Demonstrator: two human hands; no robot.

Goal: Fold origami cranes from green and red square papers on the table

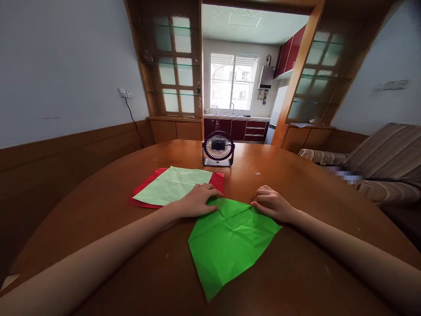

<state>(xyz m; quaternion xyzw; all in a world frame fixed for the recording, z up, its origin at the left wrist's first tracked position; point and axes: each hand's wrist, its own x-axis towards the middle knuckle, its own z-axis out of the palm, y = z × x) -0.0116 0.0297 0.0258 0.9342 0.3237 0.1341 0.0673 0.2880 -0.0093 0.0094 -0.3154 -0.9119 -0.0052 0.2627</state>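
Note:
A bright green sheet of paper (232, 245) lies on the table in front of me, creased, with a small folded flap along its far edge. My left hand (200, 200) rests at the far left corner of this sheet, thumb and fingers apart, the thumb touching the green surface. At the far right edge of the sheet, my right hand (270, 203) is closed, its curled fingers pinching the paper's edge. Beyond my left hand a creased pale green sheet (174, 184) lies on top of a red sheet (158, 171), whose edges stick out around it.
A small dark desk fan (218, 147) stands on the wooden table (283, 173) beyond the papers. To the right is a striped sofa (384, 153). Shelved wooden cabinets (176, 129) flank an opening onto a kitchen. A cord (132, 115) hangs from a left wall socket.

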